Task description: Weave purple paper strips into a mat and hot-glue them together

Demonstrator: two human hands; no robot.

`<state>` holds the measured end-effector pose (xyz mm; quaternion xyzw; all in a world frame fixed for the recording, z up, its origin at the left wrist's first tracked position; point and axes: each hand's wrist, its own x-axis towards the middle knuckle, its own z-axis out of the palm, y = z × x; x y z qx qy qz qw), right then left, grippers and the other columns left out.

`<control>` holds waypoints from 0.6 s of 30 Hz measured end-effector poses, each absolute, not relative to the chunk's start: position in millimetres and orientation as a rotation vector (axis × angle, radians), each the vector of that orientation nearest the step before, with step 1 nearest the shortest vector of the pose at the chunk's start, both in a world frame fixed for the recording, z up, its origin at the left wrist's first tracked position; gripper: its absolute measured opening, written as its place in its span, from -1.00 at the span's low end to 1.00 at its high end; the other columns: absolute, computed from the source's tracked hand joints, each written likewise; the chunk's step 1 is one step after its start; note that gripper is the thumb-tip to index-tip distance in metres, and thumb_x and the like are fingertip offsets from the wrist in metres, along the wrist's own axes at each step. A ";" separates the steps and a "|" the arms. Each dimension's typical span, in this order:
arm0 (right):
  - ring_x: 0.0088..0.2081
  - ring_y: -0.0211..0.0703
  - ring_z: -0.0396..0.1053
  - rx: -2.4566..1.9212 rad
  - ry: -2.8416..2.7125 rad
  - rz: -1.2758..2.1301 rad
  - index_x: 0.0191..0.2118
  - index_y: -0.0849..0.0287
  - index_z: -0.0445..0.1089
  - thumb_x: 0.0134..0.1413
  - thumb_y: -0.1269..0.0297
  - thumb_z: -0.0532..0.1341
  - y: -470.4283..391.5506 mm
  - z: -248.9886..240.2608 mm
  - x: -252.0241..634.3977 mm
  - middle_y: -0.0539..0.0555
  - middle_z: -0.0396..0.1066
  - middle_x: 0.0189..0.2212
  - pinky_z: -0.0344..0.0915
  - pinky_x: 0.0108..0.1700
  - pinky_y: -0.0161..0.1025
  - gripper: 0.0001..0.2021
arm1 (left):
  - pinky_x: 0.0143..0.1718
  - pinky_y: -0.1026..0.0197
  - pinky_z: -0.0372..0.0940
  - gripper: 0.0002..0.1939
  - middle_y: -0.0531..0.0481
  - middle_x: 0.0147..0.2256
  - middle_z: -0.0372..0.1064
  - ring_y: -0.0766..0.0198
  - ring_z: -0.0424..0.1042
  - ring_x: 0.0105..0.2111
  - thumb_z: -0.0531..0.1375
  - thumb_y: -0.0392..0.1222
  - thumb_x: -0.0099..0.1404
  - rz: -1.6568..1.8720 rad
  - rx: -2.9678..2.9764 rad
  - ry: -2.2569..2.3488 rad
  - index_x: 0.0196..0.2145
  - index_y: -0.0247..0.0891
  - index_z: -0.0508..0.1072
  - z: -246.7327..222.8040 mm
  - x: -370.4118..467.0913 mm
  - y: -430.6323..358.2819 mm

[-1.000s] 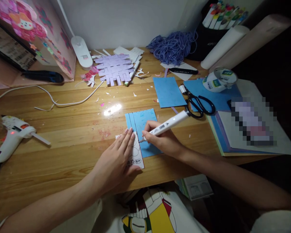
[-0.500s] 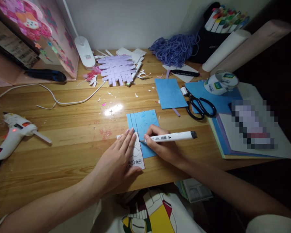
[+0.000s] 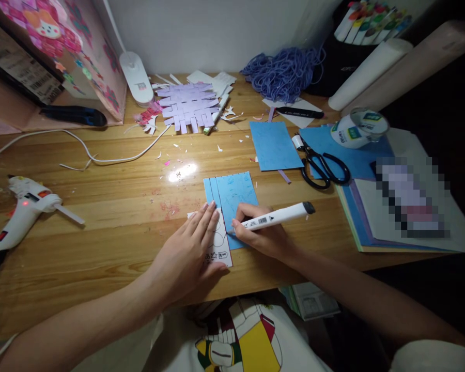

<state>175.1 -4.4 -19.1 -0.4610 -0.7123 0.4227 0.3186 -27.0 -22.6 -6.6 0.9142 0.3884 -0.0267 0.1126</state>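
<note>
A blue sheet of paper (image 3: 238, 194) lies on the desk in front of me, with dark lines drawn along its left side. A white card (image 3: 218, 243) with printed drawings partly covers it. My left hand (image 3: 188, 243) rests flat on the card, fingers stretched out, hiding much of it. In my right hand (image 3: 261, 232) is a white marker (image 3: 281, 216), pinched near its tip and slanting up to the right. The marker's tip meets the blue sheet beside the card's right edge.
Black-handled scissors (image 3: 325, 168) lie beside another blue sheet (image 3: 276, 146) and a roll of tape (image 3: 358, 128). A glue gun (image 3: 23, 209) with a lit red light is at left. Behind are a woven purple paper (image 3: 188, 106), blue cord (image 3: 287, 75) and paper scraps.
The marker's tip has moved a little down along the card's right edge, with my right hand. My left hand keeps its place on the card. The view has shifted slightly.
</note>
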 end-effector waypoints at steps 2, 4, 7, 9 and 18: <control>-0.58 -0.34 0.09 -1.219 -1.894 1.108 -0.56 0.14 0.13 0.05 0.37 0.13 -4.4 -18.1 175.1 -0.11 0.16 -0.63 0.02 -0.52 -0.34 -0.78 | 0.23 0.01 0.01 -0.09 -0.35 0.29 -0.21 -0.02 -0.15 0.29 -0.03 0.31 0.25 -0.068 2.680 1.140 0.26 -0.55 -0.03 -6.6 -27.0 -22.4; -0.59 -0.34 0.09 -1.232 -1.921 1.096 -0.57 0.14 0.13 0.02 0.39 0.13 -4.6 -17.9 175.1 -0.10 0.17 -0.64 0.02 -0.53 -0.34 -0.79 | 0.23 0.00 0.00 -0.09 -0.36 0.28 -0.20 -0.01 -0.15 0.29 -0.03 0.31 0.25 -0.047 2.677 1.137 0.26 -0.55 -0.02 -6.7 -27.0 -22.3; -0.61 -0.34 0.08 -1.253 -1.980 1.067 -0.58 0.14 0.12 0.00 0.40 0.12 -5.3 -18.9 175.0 -0.10 0.15 -0.66 0.01 -0.54 -0.34 -0.80 | 0.23 0.00 0.00 -0.10 -0.35 0.28 -0.20 -0.01 -0.15 0.29 -0.03 0.31 0.25 -0.040 2.672 1.140 0.26 -0.54 -0.02 -6.7 -27.0 -22.4; -0.62 -0.34 0.07 -1.240 -2.012 1.051 -0.58 0.14 0.11 -0.01 0.38 0.12 -5.9 -19.5 175.1 -0.11 0.14 -0.67 0.00 -0.55 -0.35 -0.79 | 0.23 0.00 0.00 -0.09 -0.34 0.29 -0.21 -0.01 -0.15 0.29 -0.03 0.31 0.25 -0.058 2.669 1.142 0.26 -0.54 -0.02 -6.4 -26.9 -22.4; -0.65 -0.36 0.00 -1.107 -2.110 1.128 -0.62 0.12 -0.01 -0.08 0.42 0.09 -6.3 -16.3 173.8 -0.12 0.05 -0.70 -0.08 -0.59 -0.36 -0.76 | 0.24 0.02 -0.01 -0.09 -0.32 0.29 -0.23 -0.02 -0.13 0.28 -0.03 0.31 0.25 -0.096 2.681 1.145 0.26 -0.54 -0.03 -5.1 -26.5 -23.1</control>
